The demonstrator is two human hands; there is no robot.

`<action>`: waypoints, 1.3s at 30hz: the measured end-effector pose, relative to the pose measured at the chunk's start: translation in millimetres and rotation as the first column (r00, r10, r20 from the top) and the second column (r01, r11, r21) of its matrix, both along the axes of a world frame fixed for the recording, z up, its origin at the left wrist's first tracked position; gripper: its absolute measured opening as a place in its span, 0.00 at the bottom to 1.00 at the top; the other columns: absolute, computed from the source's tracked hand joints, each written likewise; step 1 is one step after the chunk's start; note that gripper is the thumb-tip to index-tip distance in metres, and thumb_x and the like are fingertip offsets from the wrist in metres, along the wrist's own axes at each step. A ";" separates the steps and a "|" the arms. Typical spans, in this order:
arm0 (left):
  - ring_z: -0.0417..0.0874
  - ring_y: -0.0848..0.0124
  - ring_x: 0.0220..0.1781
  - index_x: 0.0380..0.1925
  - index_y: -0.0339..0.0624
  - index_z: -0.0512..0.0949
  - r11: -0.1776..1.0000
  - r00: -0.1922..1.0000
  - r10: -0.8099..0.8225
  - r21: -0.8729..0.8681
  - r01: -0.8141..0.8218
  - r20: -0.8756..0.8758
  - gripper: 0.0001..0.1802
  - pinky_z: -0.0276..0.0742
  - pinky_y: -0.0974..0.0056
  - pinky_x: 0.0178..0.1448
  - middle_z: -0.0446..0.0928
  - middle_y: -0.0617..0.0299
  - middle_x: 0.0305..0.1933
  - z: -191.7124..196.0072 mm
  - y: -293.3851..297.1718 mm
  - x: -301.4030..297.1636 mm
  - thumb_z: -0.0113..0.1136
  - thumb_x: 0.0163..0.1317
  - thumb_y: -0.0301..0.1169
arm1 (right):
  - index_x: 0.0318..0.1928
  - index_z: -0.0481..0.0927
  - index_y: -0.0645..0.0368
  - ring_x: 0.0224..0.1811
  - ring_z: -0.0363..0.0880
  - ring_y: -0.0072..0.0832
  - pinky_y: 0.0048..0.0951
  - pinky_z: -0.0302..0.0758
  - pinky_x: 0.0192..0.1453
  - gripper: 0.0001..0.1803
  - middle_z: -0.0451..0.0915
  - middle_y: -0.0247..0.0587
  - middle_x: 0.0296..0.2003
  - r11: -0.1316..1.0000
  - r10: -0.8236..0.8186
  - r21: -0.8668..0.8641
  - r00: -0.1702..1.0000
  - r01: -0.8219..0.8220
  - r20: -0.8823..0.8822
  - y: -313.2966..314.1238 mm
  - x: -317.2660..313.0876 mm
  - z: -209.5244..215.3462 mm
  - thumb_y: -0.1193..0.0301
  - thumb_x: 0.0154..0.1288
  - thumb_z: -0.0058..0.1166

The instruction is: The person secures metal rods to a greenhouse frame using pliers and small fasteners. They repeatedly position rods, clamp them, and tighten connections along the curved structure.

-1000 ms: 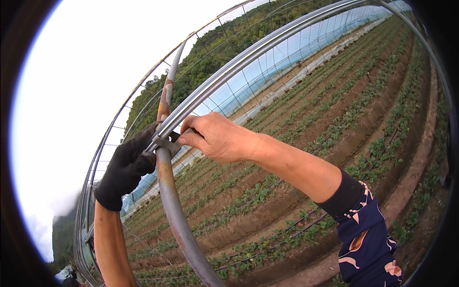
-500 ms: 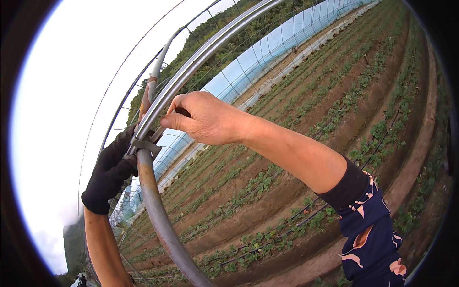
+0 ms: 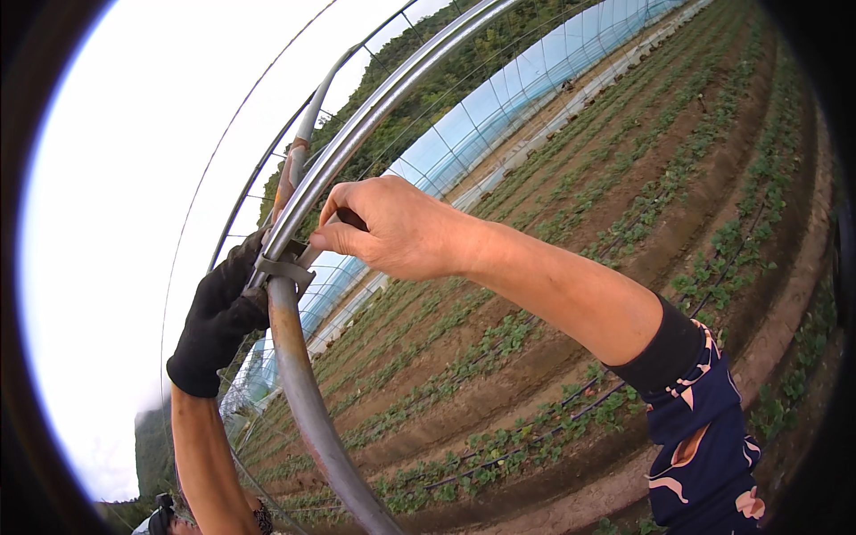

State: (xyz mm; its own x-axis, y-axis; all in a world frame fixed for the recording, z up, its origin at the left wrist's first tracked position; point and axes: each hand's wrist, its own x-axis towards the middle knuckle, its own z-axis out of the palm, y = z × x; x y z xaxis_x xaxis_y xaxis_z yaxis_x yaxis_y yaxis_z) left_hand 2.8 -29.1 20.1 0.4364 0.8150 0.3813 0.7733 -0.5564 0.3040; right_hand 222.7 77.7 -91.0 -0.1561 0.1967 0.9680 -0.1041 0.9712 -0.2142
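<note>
A shiny metal pipe [image 3: 357,131] slants down to an older grey, rust-stained pipe [image 3: 308,392]. Where they meet sits a metal clamp [image 3: 283,271]. My left hand [image 3: 218,312], in a black glove, is closed round the joint at the shiny pipe's lower end, with its thumb below the clamp and some fingers hidden behind the pipes. Bare and bent at the wrist, my right hand [image 3: 392,227] pinches a flat grey metal piece [image 3: 308,255] at the clamp between thumb and fingers. I cannot tell whether that piece is part of the clamp.
Planted soil rows [image 3: 499,383] run across the ground below, with thin black hoses along them. Thin frame bars and blue plastic sheeting [image 3: 499,98] stand behind the pipes. At the lower left edge part of another person [image 3: 163,517] in a dark cap shows. Wooded hills rise behind.
The view has shifted slightly, so pipes and hands appear a little to the right and lower. Both hands keep their places at the joint. The other person's cap shows more.
</note>
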 end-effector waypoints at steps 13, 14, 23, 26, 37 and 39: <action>0.78 0.76 0.39 0.51 0.38 0.76 0.990 1.000 0.007 0.143 -0.010 0.016 0.18 0.74 0.69 0.43 0.79 0.65 0.39 -8.0 -3.3 10.5 0.59 0.63 0.33 | 0.38 0.80 0.66 0.24 0.74 0.31 0.35 0.69 0.31 0.17 0.76 0.42 0.20 0.995 -0.104 0.013 0.987 0.103 0.119 -8.0 5.3 6.8 0.61 0.67 0.53; 0.78 0.76 0.39 0.51 0.38 0.76 0.991 1.000 0.005 0.134 -0.008 0.022 0.18 0.74 0.68 0.43 0.79 0.65 0.39 -8.1 -3.4 11.1 0.59 0.62 0.33 | 0.39 0.80 0.66 0.25 0.74 0.32 0.35 0.70 0.32 0.17 0.76 0.43 0.21 0.994 -0.112 0.027 0.986 0.110 0.120 -8.0 5.7 7.3 0.61 0.67 0.53; 0.77 0.76 0.41 0.52 0.39 0.76 0.996 0.995 0.012 0.085 -0.020 0.096 0.19 0.73 0.67 0.46 0.79 0.63 0.41 -11.4 -6.5 16.3 0.60 0.62 0.34 | 0.41 0.81 0.64 0.31 0.78 0.35 0.34 0.73 0.38 0.16 0.80 0.46 0.27 0.997 -0.070 0.045 0.990 0.065 0.120 -1.9 8.2 7.5 0.62 0.67 0.53; 0.77 0.76 0.41 0.53 0.38 0.75 0.994 0.999 0.031 0.108 -0.033 0.021 0.20 0.73 0.68 0.46 0.79 0.62 0.41 -8.6 -5.0 16.2 0.59 0.63 0.36 | 0.41 0.81 0.64 0.32 0.79 0.36 0.34 0.74 0.40 0.16 0.81 0.48 0.28 0.995 -0.086 0.062 0.985 0.077 0.150 -3.3 8.7 8.0 0.62 0.67 0.53; 0.67 0.85 0.30 0.66 0.38 0.65 0.996 0.999 0.028 0.085 -0.032 0.042 0.38 0.63 0.78 0.32 0.74 0.72 0.39 -8.9 -0.3 8.7 0.66 0.56 0.39 | 0.42 0.81 0.64 0.35 0.80 0.39 0.37 0.74 0.43 0.16 0.82 0.49 0.30 0.993 -0.100 0.079 0.969 0.084 0.227 -0.4 5.0 16.3 0.62 0.67 0.52; 0.68 0.85 0.30 0.65 0.38 0.66 0.995 1.000 0.026 0.098 -0.028 0.016 0.40 0.63 0.78 0.33 0.75 0.72 0.40 -9.4 0.5 9.4 0.67 0.55 0.41 | 0.42 0.81 0.64 0.36 0.81 0.39 0.36 0.74 0.44 0.17 0.82 0.49 0.31 0.995 -0.083 0.073 0.972 0.068 0.220 -0.4 5.5 15.5 0.61 0.67 0.52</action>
